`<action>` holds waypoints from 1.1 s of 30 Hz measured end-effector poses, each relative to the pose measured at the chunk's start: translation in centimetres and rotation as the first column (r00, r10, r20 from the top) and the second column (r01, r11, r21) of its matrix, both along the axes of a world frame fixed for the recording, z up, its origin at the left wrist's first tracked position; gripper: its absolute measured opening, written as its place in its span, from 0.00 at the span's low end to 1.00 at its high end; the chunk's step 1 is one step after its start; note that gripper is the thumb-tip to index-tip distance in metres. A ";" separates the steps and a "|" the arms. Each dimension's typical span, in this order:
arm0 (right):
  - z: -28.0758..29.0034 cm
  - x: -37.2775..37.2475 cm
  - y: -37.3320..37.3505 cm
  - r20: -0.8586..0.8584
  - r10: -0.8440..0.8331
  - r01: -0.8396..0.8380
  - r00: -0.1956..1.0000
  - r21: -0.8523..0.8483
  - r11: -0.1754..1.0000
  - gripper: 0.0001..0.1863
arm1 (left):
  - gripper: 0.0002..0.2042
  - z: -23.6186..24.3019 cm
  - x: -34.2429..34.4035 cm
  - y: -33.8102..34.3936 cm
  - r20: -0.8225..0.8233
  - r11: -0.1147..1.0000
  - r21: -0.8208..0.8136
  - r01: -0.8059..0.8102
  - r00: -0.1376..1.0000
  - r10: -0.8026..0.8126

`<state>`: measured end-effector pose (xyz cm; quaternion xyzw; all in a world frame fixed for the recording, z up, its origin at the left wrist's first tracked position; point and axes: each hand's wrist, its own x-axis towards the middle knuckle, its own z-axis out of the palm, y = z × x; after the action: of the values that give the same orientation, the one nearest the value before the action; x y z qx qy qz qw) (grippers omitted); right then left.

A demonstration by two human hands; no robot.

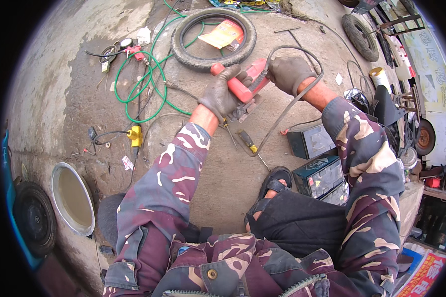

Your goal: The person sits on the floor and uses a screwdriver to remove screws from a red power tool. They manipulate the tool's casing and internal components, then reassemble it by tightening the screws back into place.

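My gloved left hand (221, 96) is wrapped round the red body of a corded power tool (240, 90), whose exact kind I cannot make out. At the tool's other end, my gloved right hand (291, 74) is closed on it, fingers partly hidden. A grey cable (318, 57) loops from the tool past my right wrist. A metal part (248, 110) shows at the tool's lower side. Just below lie a screwdriver with a yellow and black handle (248, 141) and a second thin screwdriver (230, 131). Beyond my hands, a bare tyre (178, 49) lies flat on the ground.
An orange packet (224, 33) rests inside the tyre. A green hose (129, 100) coils at left, near a yellow connector (135, 136). A basin of murky liquid (73, 198) and a wheel (33, 218) are at lower left. Dark batteries (318, 174) stand beside my sandalled foot (277, 180).
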<state>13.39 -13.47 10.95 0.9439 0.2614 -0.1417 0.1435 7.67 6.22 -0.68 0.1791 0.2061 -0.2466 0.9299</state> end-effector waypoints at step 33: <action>-0.1 -1.5 -0.3 -0.126 -0.295 0.310 0.947 0.121 0.943 0.20 | 0.15 -0.5 -0.3 0.4 0.016 0.994 -0.102 -0.033 0.999 0.035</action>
<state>11.85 -13.82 10.89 0.9717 0.1298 -0.1935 0.0396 7.41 6.58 -1.22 0.1302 0.1882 -0.2395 0.9435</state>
